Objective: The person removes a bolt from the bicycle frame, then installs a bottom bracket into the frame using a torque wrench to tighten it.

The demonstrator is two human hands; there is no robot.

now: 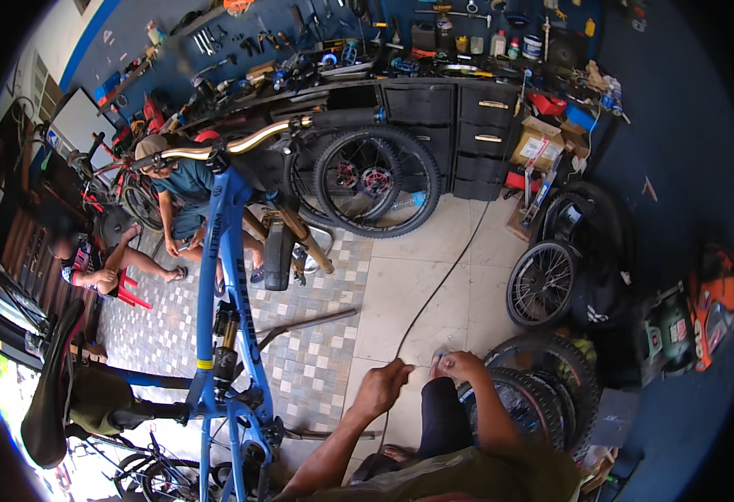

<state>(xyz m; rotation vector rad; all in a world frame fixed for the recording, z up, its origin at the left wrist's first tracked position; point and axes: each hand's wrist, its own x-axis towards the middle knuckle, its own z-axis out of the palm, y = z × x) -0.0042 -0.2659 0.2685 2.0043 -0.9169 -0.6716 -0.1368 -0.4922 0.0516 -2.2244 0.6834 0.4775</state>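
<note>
Cable (438, 289): thin, dark, running from the black drawer cabinet (455, 138) across the pale floor tiles down to both hands, held low in front of the knees. Left hand (381, 386) pinched closed on the cable's near end. Right hand (459, 366) closed about a small pale piece at that same end; what the piece is cannot be told. Hands just apart, fingertips facing.

Judgement: fine end-work. Keep the left pinch close to the tip so the end does not flex; let the slack lie loose on the floor, no pull.

Around: stacked tyres (534, 393) just right of the right hand. Blue bicycle frame (225, 276) standing to the left. Spoked wheel (377, 181) leaning at the cabinet. Two people seated beyond the frame.
</note>
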